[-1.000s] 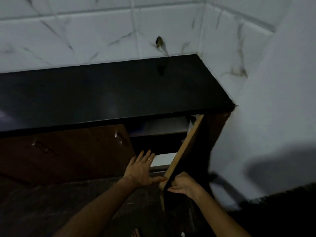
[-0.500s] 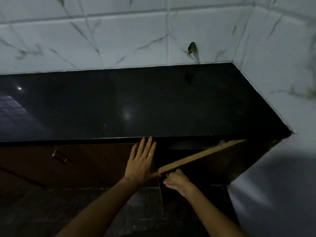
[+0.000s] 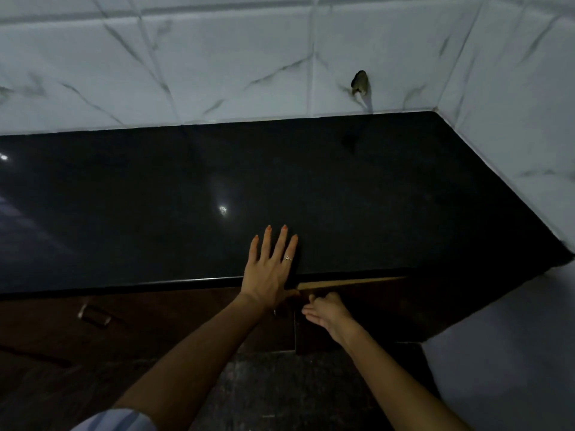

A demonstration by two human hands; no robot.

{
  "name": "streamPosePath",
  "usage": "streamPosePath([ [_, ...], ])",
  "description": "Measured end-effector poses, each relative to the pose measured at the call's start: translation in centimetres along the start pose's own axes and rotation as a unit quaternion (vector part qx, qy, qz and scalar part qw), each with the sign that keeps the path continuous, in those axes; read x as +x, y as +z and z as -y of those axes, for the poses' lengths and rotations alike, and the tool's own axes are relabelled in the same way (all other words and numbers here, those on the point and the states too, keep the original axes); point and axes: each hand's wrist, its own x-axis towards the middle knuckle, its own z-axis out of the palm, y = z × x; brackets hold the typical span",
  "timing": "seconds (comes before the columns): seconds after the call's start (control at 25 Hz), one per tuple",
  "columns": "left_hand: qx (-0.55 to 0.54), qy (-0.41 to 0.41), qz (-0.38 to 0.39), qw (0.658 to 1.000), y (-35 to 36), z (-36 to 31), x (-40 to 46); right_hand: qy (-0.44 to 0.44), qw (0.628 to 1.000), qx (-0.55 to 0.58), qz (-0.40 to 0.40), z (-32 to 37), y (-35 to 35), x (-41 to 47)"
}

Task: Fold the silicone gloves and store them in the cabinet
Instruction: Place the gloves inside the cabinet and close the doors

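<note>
Two hands: left hand (image 3: 270, 270) flat, right hand (image 3: 325, 309) at cabinet door (image 3: 351, 283).

From my remote seat, the left hand (image 3: 270, 272) lay flat with fingers spread over the front edge of the black countertop (image 3: 311, 188). At its four o'clock, the right hand (image 3: 326, 311) rested against the cabinet door (image 3: 357, 318), whose pale top edge showed just below the counter, only slightly ajar. A metal handle (image 3: 93, 315) sat on the neighbouring door at nine o'clock. Marble-veined tiles (image 3: 217, 63) filled twelve o'clock.
</note>
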Motion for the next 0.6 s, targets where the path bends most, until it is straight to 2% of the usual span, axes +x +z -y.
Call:
streamPosePath([
  [0.16,-0.02,-0.009,0.002,1.0,0.9,1.4,1.3,0.012,1.0,0.014,-0.011,1.1,0.7,0.9],
  [0.36,-0.001,0.029,0.023,0.999,1.4,1.7,1.7,0.023,1.0,0.018,-0.006,1.6,0.8,1.0],
  [0.48,-0.002,0.029,0.036,0.999,0.9,1.9,1.2,0.047,0.995,-0.071,0.047,1.7,0.1,0.1],
  [0.6,-0.028,0.02,0.051,0.998,-0.1,2.2,0.3,0.02,0.983,-0.169,0.064,1.4,-0.3,-1.2],
])
